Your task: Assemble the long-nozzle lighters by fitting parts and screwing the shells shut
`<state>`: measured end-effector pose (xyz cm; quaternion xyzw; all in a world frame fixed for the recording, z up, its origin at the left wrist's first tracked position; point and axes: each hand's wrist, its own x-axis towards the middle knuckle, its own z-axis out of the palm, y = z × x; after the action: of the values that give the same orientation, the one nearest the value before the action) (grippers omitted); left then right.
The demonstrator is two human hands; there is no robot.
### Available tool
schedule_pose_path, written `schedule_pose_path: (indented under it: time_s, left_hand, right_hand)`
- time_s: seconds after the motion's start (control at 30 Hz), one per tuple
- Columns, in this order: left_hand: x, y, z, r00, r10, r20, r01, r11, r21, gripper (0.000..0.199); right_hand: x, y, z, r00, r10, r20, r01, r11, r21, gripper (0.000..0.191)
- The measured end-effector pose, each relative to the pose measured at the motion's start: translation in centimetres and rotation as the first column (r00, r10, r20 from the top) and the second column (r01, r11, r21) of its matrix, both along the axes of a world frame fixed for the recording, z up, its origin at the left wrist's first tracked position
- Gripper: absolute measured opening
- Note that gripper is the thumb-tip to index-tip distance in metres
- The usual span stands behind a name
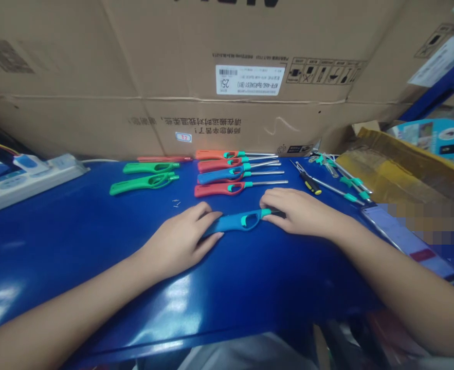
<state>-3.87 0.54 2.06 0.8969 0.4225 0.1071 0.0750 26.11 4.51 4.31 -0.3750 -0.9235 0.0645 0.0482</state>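
Observation:
A blue long-nosed lighter (232, 222) with a turquoise trigger lies level just above or on the blue table, between my two hands. My left hand (186, 234) is closed around the rear end of its handle. At the other end, the fingers of my right hand (298, 210) pinch the dark front part beyond the turquoise collar, and hide most of it. Behind my hands lie several assembled lighters in a stack of rows, among them a red lighter (217, 190) and a blue lighter (217, 176), metal tubes pointing right. To their left are green lighter bodies (142, 183) without metal tubes.
Small metal pins (176, 203) lie left of the lighters. A yellow-black screwdriver (311, 184) and loose metal tubes with turquoise parts (352, 181) lie at right, near a phone (407, 241). A power strip (30, 180) stands left. A large cardboard box (165, 61) walls off the back.

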Motion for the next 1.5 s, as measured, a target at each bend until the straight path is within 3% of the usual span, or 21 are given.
schedule_pose_path:
  time_s: [0.13, 0.23, 0.33, 0.4, 0.43, 0.5, 0.6, 0.83, 1.1, 1.2, 1.3, 1.43, 1.47, 1.5]
  left_hand:
    - [-0.4, 0.3, -0.2, 0.997, 0.021, 0.078, -0.017, 0.998, -0.055, 0.04]
    - [-0.5, 0.3, -0.2, 0.993, 0.031, 0.11, -0.023, 0.997, -0.072, 0.04]
    - [-0.4, 0.2, -0.2, 0.992, 0.027, 0.127, -0.018, 0.997, -0.075, 0.04]
    - [-0.4, 0.1, -0.2, 0.99, 0.013, 0.14, -0.002, 0.997, -0.079, 0.04]
    - [-0.4, 0.0, -0.1, 0.99, 0.007, 0.143, 0.004, 0.997, -0.08, 0.04]
    - [-0.4, -0.2, -0.1, 0.991, 0.01, 0.137, 0.0, 0.997, -0.073, 0.04]
    - [-0.3, -0.4, 0.0, 0.993, 0.013, 0.114, -0.006, 0.998, -0.063, 0.041]
    - [-0.2, -0.7, 0.3, 0.997, -0.011, 0.073, 0.012, 1.0, -0.017, 0.04]
    - [-0.2, -0.7, 0.2, 0.998, -0.018, 0.054, 0.019, 1.0, -0.006, 0.039]
    - [-0.3, -0.6, 0.1, 0.997, -0.023, 0.078, 0.024, 1.0, -0.016, 0.039]
    - [-0.2, -0.6, -0.1, 0.993, -0.042, 0.11, 0.045, 0.999, -0.028, 0.039]
    - [-0.1, -0.5, -0.2, 0.991, -0.058, 0.123, 0.063, 0.997, -0.034, 0.041]
    - [0.0, -0.5, -0.2, 0.991, -0.061, 0.123, 0.066, 0.997, -0.036, 0.041]
    - [0.0, -0.5, -0.2, 0.99, -0.062, 0.123, 0.067, 0.997, -0.035, 0.041]
  right_hand:
    - [0.6, 0.2, 0.6, 0.998, -0.036, -0.05, 0.032, 0.997, -0.071, 0.021]
    - [1.0, 0.5, 1.1, 0.953, -0.283, -0.105, 0.283, 0.959, -0.014, 0.033]
    - [2.2, 1.3, 1.4, 0.785, -0.616, -0.061, 0.616, 0.767, 0.183, 0.031]
    - [3.4, 2.1, 1.2, 0.653, -0.755, 0.058, 0.715, 0.64, 0.281, 0.032]
    - [4.0, 2.6, 1.1, 0.596, -0.793, 0.127, 0.743, 0.605, 0.287, 0.037]
    - [5.1, 3.4, 0.7, 0.512, -0.82, 0.255, 0.797, 0.564, 0.214, 0.043]
    - [5.9, 4.4, 0.3, 0.462, -0.825, 0.324, 0.839, 0.525, 0.141, 0.04]
    - [7.2, 5.6, -0.1, 0.421, -0.858, 0.293, 0.875, 0.469, 0.116, 0.04]
    - [9.5, 6.6, -0.4, 0.337, -0.922, 0.189, 0.93, 0.358, 0.087, 0.04]
    - [9.4, 6.0, 0.6, 0.341, -0.937, 0.071, 0.935, 0.346, 0.078, 0.035]
    - [8.1, 4.7, 2.8, 0.374, -0.916, -0.145, 0.927, 0.364, 0.092, 0.037]
    - [4.2, 2.6, 5.2, 0.463, -0.715, -0.524, 0.879, 0.449, 0.163, 0.043]
    - [2.9, 2.2, 5.6, 0.487, -0.638, -0.597, 0.848, 0.51, 0.148, 0.039]
    - [1.5, 1.8, 5.8, 0.468, -0.456, -0.757, 0.764, 0.64, 0.087, 0.032]
